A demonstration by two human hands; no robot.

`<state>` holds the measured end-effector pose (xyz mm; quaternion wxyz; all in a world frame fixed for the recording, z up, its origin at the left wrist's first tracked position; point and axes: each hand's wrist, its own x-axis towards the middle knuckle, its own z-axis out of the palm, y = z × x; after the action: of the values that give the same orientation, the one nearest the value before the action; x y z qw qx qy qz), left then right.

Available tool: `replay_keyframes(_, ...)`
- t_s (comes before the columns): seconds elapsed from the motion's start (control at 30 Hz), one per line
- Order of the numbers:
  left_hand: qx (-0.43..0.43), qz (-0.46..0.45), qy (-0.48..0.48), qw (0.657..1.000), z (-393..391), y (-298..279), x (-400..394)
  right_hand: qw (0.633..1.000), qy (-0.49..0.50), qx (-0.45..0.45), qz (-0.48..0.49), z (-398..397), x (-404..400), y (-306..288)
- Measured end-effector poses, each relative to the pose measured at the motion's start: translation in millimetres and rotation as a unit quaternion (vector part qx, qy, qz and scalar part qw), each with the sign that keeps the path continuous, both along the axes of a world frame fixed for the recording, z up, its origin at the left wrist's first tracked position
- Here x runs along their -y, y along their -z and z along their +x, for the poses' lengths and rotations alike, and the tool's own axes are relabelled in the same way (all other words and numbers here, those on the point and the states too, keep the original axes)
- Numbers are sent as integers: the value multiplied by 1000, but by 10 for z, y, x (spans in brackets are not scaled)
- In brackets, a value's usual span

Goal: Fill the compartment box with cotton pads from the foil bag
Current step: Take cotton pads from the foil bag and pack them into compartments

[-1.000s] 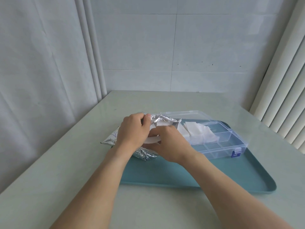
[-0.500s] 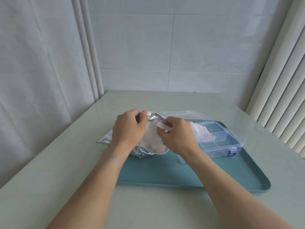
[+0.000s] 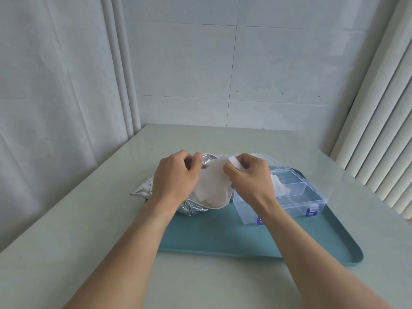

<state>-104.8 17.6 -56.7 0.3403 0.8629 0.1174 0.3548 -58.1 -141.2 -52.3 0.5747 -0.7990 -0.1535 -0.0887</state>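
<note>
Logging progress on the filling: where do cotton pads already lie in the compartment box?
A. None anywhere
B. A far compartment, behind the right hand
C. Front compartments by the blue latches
B: white cotton pads show in a far section of the compartment box, just past the right hand; front compartments look clear.

The foil bag [image 3: 196, 207] lies at the left edge of the tray [image 3: 223, 237], between my left hand [image 3: 176, 175] and my right hand [image 3: 249, 177], which sit at its mouth. To its right, on the tray, stands the compartment box [image 3: 296, 197], with cotton pads [image 3: 277, 186] in its far-left compartments. The tray rests on the table [image 3: 200, 282] in front of me.
</note>
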Motion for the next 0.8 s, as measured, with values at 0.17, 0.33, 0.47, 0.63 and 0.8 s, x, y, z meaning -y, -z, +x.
replay_keyframes(0.17,118,30,-4,993,-6,24,74,994,-6,-68,82,83,169,-71)
replay_keyframes(0.33,280,38,134,950,-203,-113,438,981,-95,-119,124,149,502,-227)
replay_keyframes(0.47,98,-19,162,982,-306,-50,749,970,-166,-135,113,153,783,-208)
replay_keyframes(0.63,-105,-150,216,959,-253,27,874,958,-231,-136,99,76,903,-71)
replay_keyframes(0.8,-59,-235,252,937,-199,104,837,980,-183,-72,-8,-52,844,-43)
